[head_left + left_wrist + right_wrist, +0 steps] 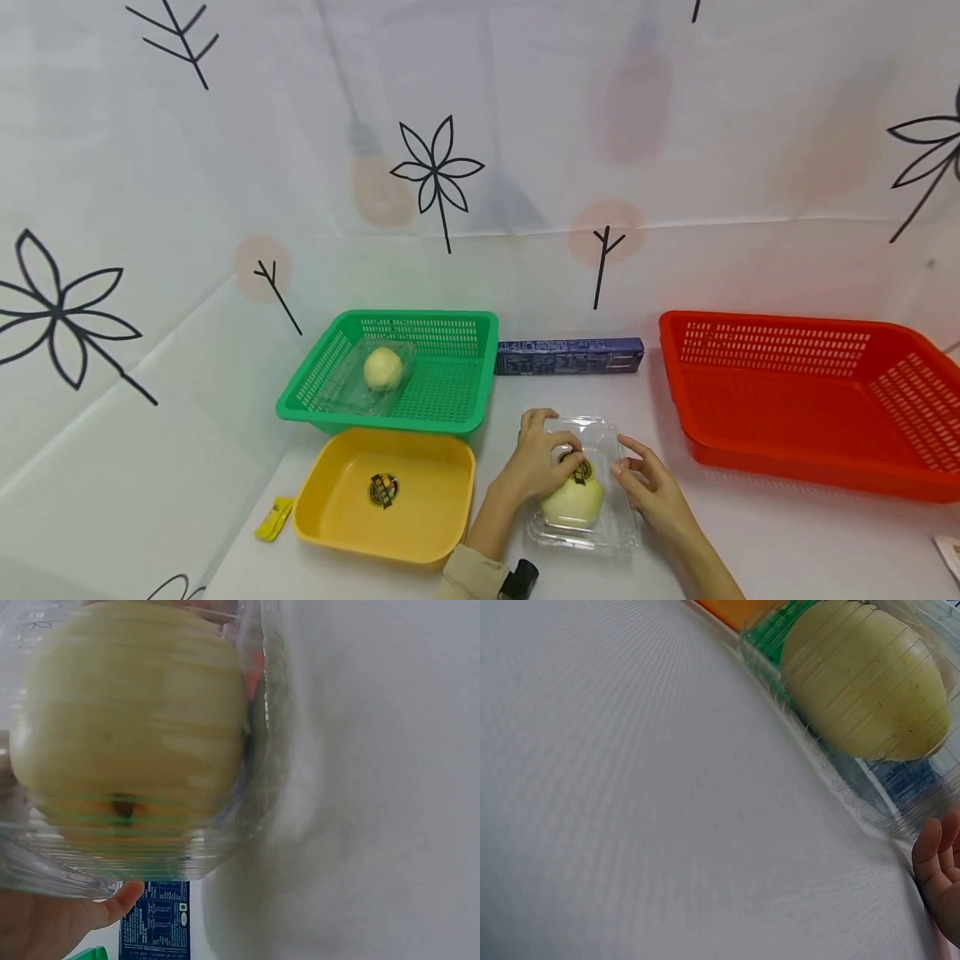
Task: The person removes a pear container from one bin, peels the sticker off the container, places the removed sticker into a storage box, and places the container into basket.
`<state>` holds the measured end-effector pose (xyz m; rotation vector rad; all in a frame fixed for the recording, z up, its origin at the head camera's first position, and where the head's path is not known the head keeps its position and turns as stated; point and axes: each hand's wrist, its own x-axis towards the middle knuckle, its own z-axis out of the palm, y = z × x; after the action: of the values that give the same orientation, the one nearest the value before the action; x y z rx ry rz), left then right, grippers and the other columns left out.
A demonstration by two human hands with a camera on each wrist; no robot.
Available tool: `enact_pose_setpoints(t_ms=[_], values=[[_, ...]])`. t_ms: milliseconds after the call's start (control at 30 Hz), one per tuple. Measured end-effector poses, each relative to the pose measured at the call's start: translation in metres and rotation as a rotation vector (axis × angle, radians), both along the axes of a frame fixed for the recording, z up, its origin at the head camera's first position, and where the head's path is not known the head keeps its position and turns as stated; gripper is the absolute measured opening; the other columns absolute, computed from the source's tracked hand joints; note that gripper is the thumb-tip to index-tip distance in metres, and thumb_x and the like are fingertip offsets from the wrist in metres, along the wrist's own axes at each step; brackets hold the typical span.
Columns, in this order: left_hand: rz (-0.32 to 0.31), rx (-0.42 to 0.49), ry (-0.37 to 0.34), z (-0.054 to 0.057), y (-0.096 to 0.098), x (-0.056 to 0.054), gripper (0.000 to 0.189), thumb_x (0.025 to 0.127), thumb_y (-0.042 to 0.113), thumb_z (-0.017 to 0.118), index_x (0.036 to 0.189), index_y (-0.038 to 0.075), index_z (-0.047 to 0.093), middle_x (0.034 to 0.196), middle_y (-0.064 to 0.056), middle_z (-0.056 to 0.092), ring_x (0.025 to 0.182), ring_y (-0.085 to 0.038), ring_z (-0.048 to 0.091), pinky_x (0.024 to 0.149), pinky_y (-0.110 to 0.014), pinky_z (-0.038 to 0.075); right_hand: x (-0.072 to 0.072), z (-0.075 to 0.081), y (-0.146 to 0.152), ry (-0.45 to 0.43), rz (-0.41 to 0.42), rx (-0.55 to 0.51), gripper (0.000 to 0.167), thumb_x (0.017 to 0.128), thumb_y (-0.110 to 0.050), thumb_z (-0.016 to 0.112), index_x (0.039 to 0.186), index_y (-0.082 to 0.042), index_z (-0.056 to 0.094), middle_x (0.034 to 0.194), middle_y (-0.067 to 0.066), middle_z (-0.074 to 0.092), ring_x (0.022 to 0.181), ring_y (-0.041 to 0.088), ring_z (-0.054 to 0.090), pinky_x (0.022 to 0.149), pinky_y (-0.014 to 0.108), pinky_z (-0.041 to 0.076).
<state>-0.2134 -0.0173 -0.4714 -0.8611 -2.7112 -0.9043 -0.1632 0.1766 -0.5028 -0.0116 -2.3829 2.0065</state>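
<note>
A clear plastic clamshell box (621,521) lies on the white table with a pale yellow-green fruit (572,504) inside. My left hand (536,458) rests over the box's far left part, fingers curled at its edge. Its thumb and a finger bend over a black-and-yellow round sticker (582,472) above the fruit; whether they pinch it I cannot tell. My right hand (654,492) holds the box's right edge with thumb and fingertips. Up close in the left wrist view, the fruit (131,720) shows a dark dimple through the ribbed plastic. The right wrist view shows the box beside the right fingers (928,840).
Left, a yellow tray (337,500) bears a similar round sticker (383,490); a small yellow packet (273,518) lies beside it. Behind, a green basket (450,392) holds another clear box (348,383) with a pale fruit (382,369). A dark blue carton (570,357) and red basket (765,408) stand rightward.
</note>
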Motion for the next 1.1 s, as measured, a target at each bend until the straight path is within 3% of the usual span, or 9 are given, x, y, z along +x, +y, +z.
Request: enact_pose_setpoints(t_ms=[267, 367, 467, 567, 667, 767, 900, 1100], values=[[0.007, 0.011, 0.034, -0.002, 0.000, -0.001, 0.013, 0.087, 0.033, 0.062, 0.084, 0.023, 0.069, 0.128, -0.014, 0.049, 0.123, -0.030, 0.033, 0.098, -0.047, 0.036, 0.000, -0.002, 0.000, 0.044, 0.006, -0.015, 0.047, 0.093, -0.012, 0.056, 0.137, -0.006, 0.039, 0.096, 0.009, 0.049, 0.061, 0.007, 0.046, 0.048, 0.019, 0.036], [0.017, 0.044, 0.044, -0.006, -0.001, -0.003, 0.015, 0.086, 0.036, 0.063, 0.090, 0.022, 0.067, 0.128, -0.013, 0.049, 0.123, -0.030, 0.034, 0.098, -0.047, 0.036, -0.001, -0.002, -0.001, 0.058, 0.014, -0.012, 0.047, 0.093, -0.012, 0.056, 0.137, -0.006, 0.039, 0.096, 0.010, 0.049, 0.061, 0.006, 0.046, 0.048, 0.019, 0.036], [0.033, 0.108, 0.032, -0.012, -0.003, -0.004, 0.022, 0.087, 0.032, 0.062, 0.105, 0.021, 0.066, 0.129, -0.011, 0.048, 0.123, -0.029, 0.034, 0.099, -0.047, 0.036, 0.000, 0.002, -0.002, 0.105, 0.019, 0.047, 0.047, 0.093, -0.012, 0.057, 0.137, -0.005, 0.041, 0.108, 0.017, 0.051, 0.071, 0.008, 0.054, 0.054, 0.020, 0.042], [0.039, 0.197, 0.020, -0.017, -0.004, -0.005, 0.035, 0.088, 0.019, 0.057, 0.122, 0.013, 0.060, 0.128, -0.012, 0.049, 0.123, -0.030, 0.036, 0.101, -0.047, 0.035, 0.002, 0.010, -0.007, 0.220, 0.014, 0.179, 0.041, 0.092, -0.009, 0.057, 0.131, -0.001, 0.050, 0.123, 0.026, 0.047, 0.092, 0.024, 0.059, 0.066, 0.027, 0.050], [0.058, 0.314, -0.033, -0.019, -0.003, -0.004, 0.046, 0.086, 0.005, 0.049, 0.132, 0.002, 0.049, 0.131, -0.016, 0.049, 0.124, -0.033, 0.037, 0.104, -0.048, 0.032, 0.004, 0.019, -0.017, 0.373, -0.029, 0.351, 0.031, 0.087, -0.003, 0.058, 0.118, 0.004, 0.061, 0.129, 0.033, 0.042, 0.105, 0.046, 0.053, 0.075, 0.044, 0.052], [0.094, 0.444, -0.130, -0.021, -0.002, -0.003, 0.052, 0.087, 0.000, 0.043, 0.138, -0.007, 0.037, 0.139, -0.024, 0.040, 0.131, -0.038, 0.032, 0.109, -0.051, 0.024, 0.005, 0.028, -0.030, 0.454, -0.098, 0.498, 0.026, 0.082, -0.002, 0.062, 0.106, 0.006, 0.067, 0.124, 0.038, 0.044, 0.106, 0.053, 0.049, 0.078, 0.058, 0.047], [0.139, 0.596, -0.276, -0.023, -0.001, -0.001, 0.057, 0.091, 0.002, 0.042, 0.140, -0.016, 0.021, 0.146, -0.034, 0.022, 0.137, -0.044, 0.020, 0.110, -0.054, 0.015, 0.003, 0.036, -0.043, 0.421, -0.157, 0.609, 0.023, 0.081, -0.009, 0.066, 0.099, 0.004, 0.070, 0.124, 0.040, 0.046, 0.104, 0.056, 0.049, 0.083, 0.065, 0.039], [0.105, 0.762, -0.403, -0.026, 0.001, 0.000, 0.055, 0.094, 0.003, 0.040, 0.140, -0.017, 0.018, 0.143, -0.037, 0.024, 0.134, -0.045, 0.025, 0.110, -0.050, 0.018, 0.002, 0.040, -0.049, 0.402, -0.185, 0.658, 0.011, 0.079, -0.007, 0.069, 0.085, 0.001, 0.073, 0.123, 0.044, 0.045, 0.106, 0.061, 0.047, 0.085, 0.067, 0.038]])
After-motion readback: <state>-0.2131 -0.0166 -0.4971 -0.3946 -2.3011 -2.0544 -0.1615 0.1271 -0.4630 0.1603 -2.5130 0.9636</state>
